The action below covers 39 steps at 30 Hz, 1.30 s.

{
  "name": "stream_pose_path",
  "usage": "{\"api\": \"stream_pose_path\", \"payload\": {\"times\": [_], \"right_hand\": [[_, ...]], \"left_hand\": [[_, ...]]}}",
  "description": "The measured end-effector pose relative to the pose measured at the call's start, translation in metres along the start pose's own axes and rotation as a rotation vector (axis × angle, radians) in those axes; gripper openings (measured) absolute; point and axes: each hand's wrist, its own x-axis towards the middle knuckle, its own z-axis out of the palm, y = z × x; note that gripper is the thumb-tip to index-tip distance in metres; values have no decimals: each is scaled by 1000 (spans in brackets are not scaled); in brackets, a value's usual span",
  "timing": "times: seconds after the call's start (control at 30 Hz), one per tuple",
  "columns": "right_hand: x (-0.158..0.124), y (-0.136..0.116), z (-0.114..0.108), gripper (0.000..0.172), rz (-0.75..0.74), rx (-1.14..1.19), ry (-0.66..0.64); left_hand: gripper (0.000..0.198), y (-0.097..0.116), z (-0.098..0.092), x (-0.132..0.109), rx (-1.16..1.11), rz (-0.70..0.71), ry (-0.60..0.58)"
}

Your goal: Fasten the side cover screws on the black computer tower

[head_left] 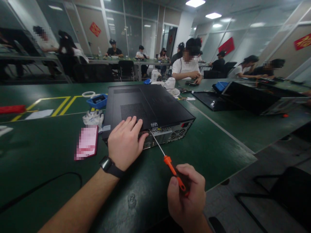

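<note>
The case lies on the worktop. The left hand, nearer, rests spread on its top; out front, the right hand grips an orange screwdriver slanting leftward to the case's near edge.

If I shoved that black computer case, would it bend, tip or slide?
The flat, black, metal-looking computer case would probably stay stiff, given its straight edges. It seems unlikely to tip, lying on its broad side. Its round metal fan grille suggests parts inside, so it may slide heavily.
</note>
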Motion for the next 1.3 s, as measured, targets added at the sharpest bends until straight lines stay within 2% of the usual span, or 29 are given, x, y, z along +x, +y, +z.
{"api": "stream_pose_path", "payload": {"times": [0.23,0.43,0.57,0.67,0.8,0.87,1.03,1.2,1.3], "right_hand": [[-4,2,1,18,37,-115,-15],[0,1,1,25,-31,27,11],[-4,3,0,19,26,-68,7],[-7,3,-1,22,60,-94,5],[-1,1,0,28,-20,33,-1],[0,1,0,26,-31,42,4],[-4,2,0,23,57,-75,9],[2,-1,1,24,-27,52,45],[2,-2,0,18,9,-36,16]], "left_hand": [[45,-1,1,-1,9,17,22],[45,-2,2,-1,8,32,42],[44,-2,2,-1,3,33,50],[44,-2,2,-1,9,36,52],[44,-2,2,-1,14,35,51],[44,-2,2,-1,10,34,47],[45,-2,2,-1,9,34,43],[43,-1,1,-1,23,45,49],[43,-1,1,-1,21,40,44]]}}
